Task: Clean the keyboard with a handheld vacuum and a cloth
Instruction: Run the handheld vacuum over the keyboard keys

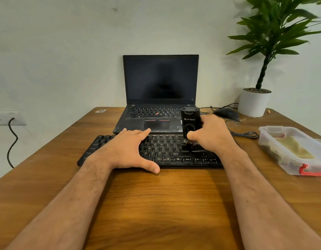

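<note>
A black keyboard [167, 152] lies across the wooden desk in front of me. My right hand [212, 134] grips a black handheld vacuum [190, 123], held upright with its brush end down on the keys at the keyboard's right part. My left hand [127, 150] rests flat on the left half of the keyboard, fingers spread, holding nothing. A yellowish cloth [293, 147] lies inside a clear plastic box [275, 129] at the right of the desk.
An open black laptop [160, 78] stands just behind the keyboard. A black mouse [226, 113] with its cable and a potted plant [253, 103] are at the back right. A wall socket [6, 118] with a black cord is on the left.
</note>
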